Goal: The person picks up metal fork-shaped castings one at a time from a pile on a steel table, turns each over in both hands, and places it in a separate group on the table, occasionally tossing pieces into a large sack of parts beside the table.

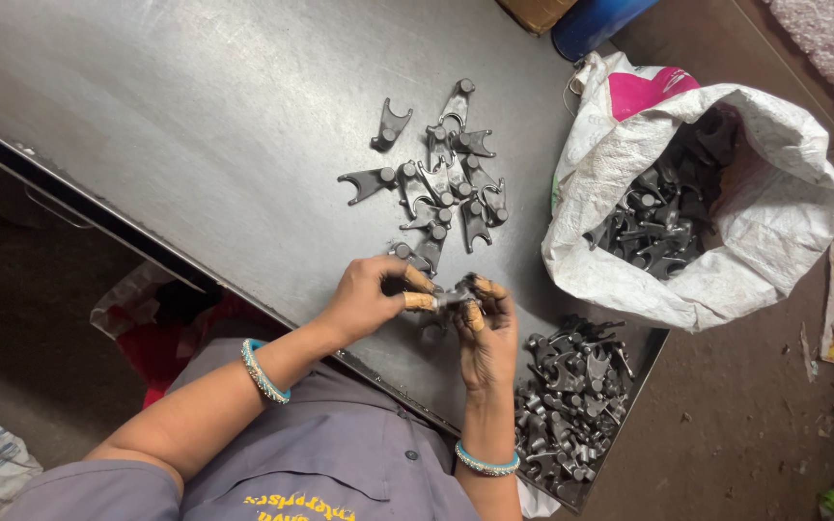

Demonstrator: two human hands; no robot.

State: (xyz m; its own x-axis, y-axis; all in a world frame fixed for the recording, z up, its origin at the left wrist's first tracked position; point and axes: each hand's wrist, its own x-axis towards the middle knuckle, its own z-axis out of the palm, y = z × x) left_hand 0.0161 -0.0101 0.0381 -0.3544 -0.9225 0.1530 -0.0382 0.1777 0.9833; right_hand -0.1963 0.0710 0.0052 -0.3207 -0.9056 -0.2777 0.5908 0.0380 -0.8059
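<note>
A: Big things first?
B: Steel table (195, 125); white sack (784, 193) off its right edge, still well filled with dark forked castings. Heap (571, 405) at the near right corner; loose cluster (441, 178) mid-surface.
A: Hands?
B: Left hand (369, 294) and right hand (489, 333) both pinch one small casting (451, 297) near the front edge. Much appears left.

left hand (371, 294) and right hand (486, 323) meet fingertip to fingertip, fingers curled and pinching; both forearms bent inward, a beaded bangle on each wrist.
</note>
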